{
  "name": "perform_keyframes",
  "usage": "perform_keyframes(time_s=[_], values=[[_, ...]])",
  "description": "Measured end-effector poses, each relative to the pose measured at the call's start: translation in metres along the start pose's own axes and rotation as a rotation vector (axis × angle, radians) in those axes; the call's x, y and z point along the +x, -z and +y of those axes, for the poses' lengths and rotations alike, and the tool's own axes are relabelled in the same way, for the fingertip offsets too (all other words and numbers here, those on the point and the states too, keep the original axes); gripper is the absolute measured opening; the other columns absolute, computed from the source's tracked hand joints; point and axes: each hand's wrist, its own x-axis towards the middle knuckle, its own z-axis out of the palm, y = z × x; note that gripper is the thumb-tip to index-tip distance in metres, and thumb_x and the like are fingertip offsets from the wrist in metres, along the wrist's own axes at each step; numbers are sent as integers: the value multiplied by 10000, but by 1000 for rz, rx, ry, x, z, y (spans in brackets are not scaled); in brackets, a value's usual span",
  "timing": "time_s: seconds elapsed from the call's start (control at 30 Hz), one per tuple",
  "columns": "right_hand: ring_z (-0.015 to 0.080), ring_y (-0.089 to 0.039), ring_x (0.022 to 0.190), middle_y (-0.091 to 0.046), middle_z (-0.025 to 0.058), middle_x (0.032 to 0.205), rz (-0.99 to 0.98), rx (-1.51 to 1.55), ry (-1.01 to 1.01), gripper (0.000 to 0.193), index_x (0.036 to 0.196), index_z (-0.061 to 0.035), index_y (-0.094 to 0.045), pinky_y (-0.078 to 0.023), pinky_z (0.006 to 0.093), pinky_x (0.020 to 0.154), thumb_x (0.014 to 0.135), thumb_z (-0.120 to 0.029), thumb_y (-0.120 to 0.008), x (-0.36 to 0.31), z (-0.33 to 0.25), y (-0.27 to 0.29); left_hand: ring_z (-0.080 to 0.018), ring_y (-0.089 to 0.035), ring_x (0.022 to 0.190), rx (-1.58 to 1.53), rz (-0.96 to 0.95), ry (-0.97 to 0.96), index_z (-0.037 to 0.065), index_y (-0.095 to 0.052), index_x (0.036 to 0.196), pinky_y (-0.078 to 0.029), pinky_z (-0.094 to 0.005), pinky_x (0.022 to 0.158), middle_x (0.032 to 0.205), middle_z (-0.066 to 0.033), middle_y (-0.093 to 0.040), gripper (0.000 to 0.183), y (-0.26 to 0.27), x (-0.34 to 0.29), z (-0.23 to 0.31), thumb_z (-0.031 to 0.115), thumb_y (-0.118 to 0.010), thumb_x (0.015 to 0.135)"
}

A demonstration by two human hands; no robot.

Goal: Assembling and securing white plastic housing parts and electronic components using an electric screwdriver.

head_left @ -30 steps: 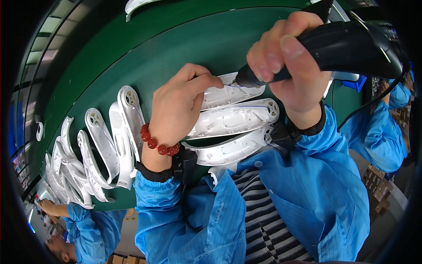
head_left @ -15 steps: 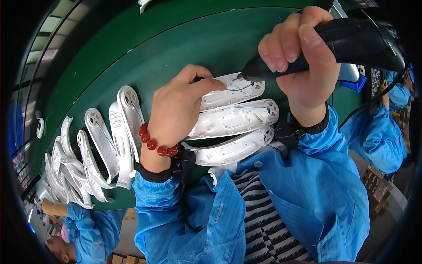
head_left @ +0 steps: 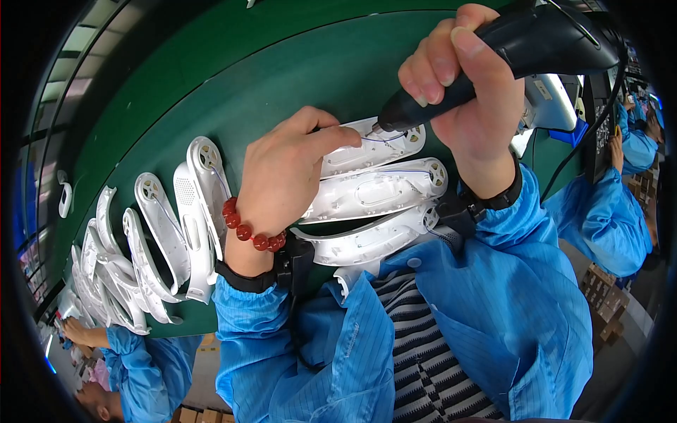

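My right hand point(head_left: 476, 99) is wrapped round a black corded electric screwdriver point(head_left: 557, 42), tilted down to the left. Its thin metal tip reaches the inside of a long white plastic shell point(head_left: 388, 149), close to a thin blue wire. At that shell's left part is my left hand point(head_left: 278, 169), thumb lying along its inner face and forefinger bent at the far edge. The other left fingers are hidden. Nearer to me lie a second white shell point(head_left: 360, 199) and a curved third one point(head_left: 367, 240), each with a round fitting at the right end.
A row of similar white shells point(head_left: 162, 233) crowds the green table point(head_left: 233, 99) on the left. At the right stand a grey-white device point(head_left: 550, 102) and a blue tray point(head_left: 568, 135). Co-workers in blue sit at lower left point(head_left: 151, 374) and far right point(head_left: 610, 225).
My right hand has moved left with the screwdriver, bringing its tip further left along the far shell, nearer my left thumb. My left hand has barely moved.
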Motion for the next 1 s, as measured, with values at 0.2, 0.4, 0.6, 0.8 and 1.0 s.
perform_keyframes(time_s=[0.2,0.4,0.6,0.8,1.0], values=[[187,-435,479,-457,89,625,-17,-12,32,154,1000,-77,-449,-402,345,488,894,-88,-561,0,-2,2,-296,-613,951,-1,-9,-4,94,-703,983,-500,-343,812,1059,-91,-613,313,0,-4,-1,-104,-531,812],[103,-464,608,-450,-12,738,-360,-1,77,152,1042,-85,-472,-403,293,607,961,-184,-390,6,-32,13,-256,-539,1052,-144,226,-22,32,-699,1002,-457,-340,876,1176,-92,-549,271,4,-2,24,6,-737,735],[88,-452,604,-453,-20,739,-423,56,68,176,1074,-99,-480,-387,278,601,963,-200,-388,-2,-36,1,-247,-581,931,-145,241,-98,17,-698,903,-456,-334,817,1010,-79,-623,222,-12,-3,30,47,-780,700],[95,-455,588,-465,-12,743,-418,-29,92,170,1076,-101,-469,-396,287,598,965,-204,-392,-5,-33,3,-239,-593,872,-141,277,-77,15,-698,801,-454,-330,790,892,-64,-658,130,-17,-2,30,37,-772,697],[117,-465,575,-481,10,743,-439,-103,133,148,1085,-99,-456,-402,300,583,961,-174,-430,-11,-29,-2,-234,-576,868,-117,300,-83,53,-714,838,-426,-337,782,893,-36,-645,145,-20,-5,25,77,-769,706]])
